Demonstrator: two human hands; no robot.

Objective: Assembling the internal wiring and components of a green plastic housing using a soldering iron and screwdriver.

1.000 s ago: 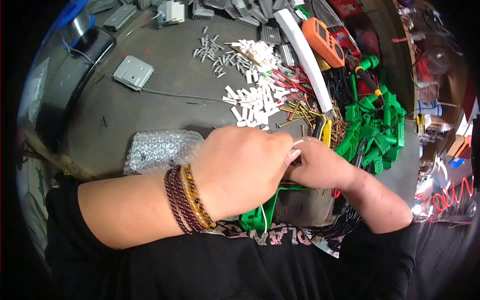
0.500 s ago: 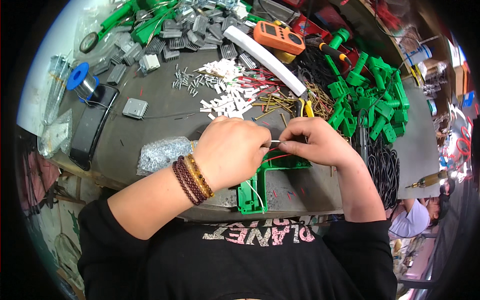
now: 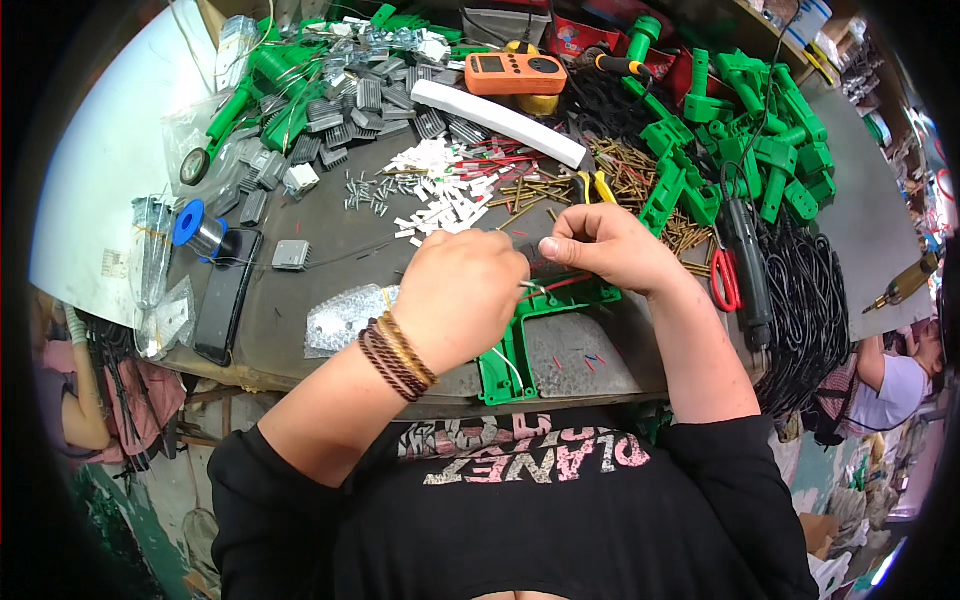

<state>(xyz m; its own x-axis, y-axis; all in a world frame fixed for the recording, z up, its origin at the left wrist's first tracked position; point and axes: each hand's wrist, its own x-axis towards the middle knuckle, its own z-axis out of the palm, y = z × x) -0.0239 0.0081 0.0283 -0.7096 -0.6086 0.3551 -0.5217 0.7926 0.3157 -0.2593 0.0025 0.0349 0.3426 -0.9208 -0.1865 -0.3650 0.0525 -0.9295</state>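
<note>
Near the table's front edge lies an open green plastic housing [image 3: 508,350], with a white wire [image 3: 508,368] and a red wire [image 3: 568,285] in it. My left hand [image 3: 465,290] is closed above the housing's left side. A short white wire end [image 3: 533,286] sticks out from its fingertips. My right hand [image 3: 612,248] is a little to the right and farther back, apart from the left. Its thumb and forefinger are bent together; anything between them is too small to make out. A clear bag of small parts [image 3: 345,322] lies beside my left wrist.
Behind my hands are piles of white sleeves [image 3: 455,190], brass-coloured pins [image 3: 535,190] and grey heat sinks [image 3: 370,95]. An orange meter [image 3: 515,74] stands at the back. Green housings [image 3: 770,150], a soldering iron [image 3: 742,255] and black cables [image 3: 810,310] occupy the right; a solder spool [image 3: 200,232] sits left.
My right hand has drawn away from my left; a white wire stretched between their fingertips before. The wire end now shows only at my left hand. The whole view has shifted slightly.
</note>
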